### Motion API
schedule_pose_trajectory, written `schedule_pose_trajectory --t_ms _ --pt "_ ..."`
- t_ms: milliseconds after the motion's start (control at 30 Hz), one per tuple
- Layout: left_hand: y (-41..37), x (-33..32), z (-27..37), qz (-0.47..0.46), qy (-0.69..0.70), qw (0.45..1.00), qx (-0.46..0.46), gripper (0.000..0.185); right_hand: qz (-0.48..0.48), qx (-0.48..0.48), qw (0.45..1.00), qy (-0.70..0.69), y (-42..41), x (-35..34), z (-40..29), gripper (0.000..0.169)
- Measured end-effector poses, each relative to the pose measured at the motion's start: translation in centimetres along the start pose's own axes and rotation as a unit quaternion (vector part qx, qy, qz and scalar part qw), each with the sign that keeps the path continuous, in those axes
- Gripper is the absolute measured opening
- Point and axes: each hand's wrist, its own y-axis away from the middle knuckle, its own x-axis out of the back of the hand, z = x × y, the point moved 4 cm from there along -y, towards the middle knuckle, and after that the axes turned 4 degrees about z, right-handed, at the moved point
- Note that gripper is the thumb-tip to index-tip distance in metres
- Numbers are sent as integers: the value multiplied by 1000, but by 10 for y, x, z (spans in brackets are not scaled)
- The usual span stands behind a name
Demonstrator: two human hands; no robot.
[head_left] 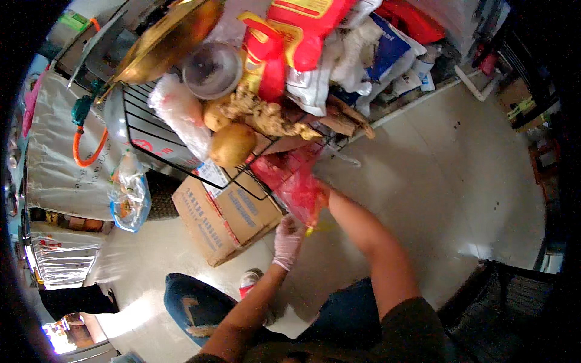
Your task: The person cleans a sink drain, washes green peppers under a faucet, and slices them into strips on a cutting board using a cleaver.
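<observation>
A translucent red plastic bag (297, 181) hangs at the front of a black wire rack (177, 170). My left hand (289, 242), in a thin whitish glove, has its curled fingers on the bag's lower edge. Against the bag's right side is my right hand (323, 194); red film and blur hide its fingers. Just above the bag, a potato (233, 144) rests at the rack's front corner, beside ginger root (261, 113). A second round tuber (217, 115) sits behind the potato, next to a clear plastic bag with contents (181, 120).
Below the rack, a printed cardboard box (227, 218) stands on the tiled floor (435, 181). Red and yellow packaging (299, 31) and a clear round container (212, 70) crowd the rack. An orange hose (88, 159) and a hanging plastic bag (130, 199) are at left.
</observation>
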Motion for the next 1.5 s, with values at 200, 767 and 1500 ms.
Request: schedule_pose_trajectory --t_ms 200,767,1500 --pt "3 4 -2 -97 225 963 114 29 -85 226 967 -86 -28 -81 -9 31" --pt "-10 -12 -96 -234 524 785 234 33 17 562 824 -66 42 -112 -53 44" --pt "-64 -67 -6 -147 454 849 228 27 47 332 886 320 43 -26 -91 50"
